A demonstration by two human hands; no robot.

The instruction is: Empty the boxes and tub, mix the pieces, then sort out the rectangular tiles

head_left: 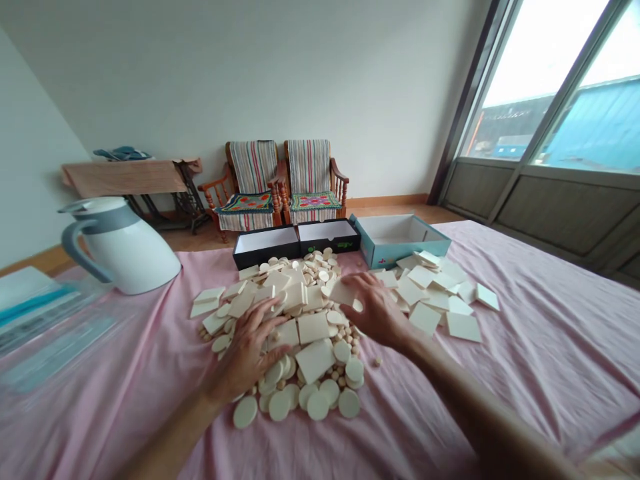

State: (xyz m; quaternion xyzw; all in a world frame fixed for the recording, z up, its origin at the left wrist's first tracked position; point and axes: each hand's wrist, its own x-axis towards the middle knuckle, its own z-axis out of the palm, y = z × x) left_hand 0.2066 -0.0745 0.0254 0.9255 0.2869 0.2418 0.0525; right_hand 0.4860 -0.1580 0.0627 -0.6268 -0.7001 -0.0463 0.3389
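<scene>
A heap of cream pieces (pixel 295 320), squares mixed with discs and small beads, lies on the pink tablecloth (pixel 525 347). My left hand (pixel 247 350) rests on the heap's left side, fingers spread flat over the pieces. My right hand (pixel 377 310) hovers at the heap's right edge, its fingers pinched on one cream square piece (pixel 341 292). To its right sits a separate pile of cream squares (pixel 440 293).
Two black open boxes (pixel 295 243) and a teal open box (pixel 395 237) stand behind the piles. A white jug (pixel 123 243) with a grey handle stands at the left, beside a clear plastic box (pixel 35 320). Two striped wooden chairs (pixel 280 180) stand against the far wall.
</scene>
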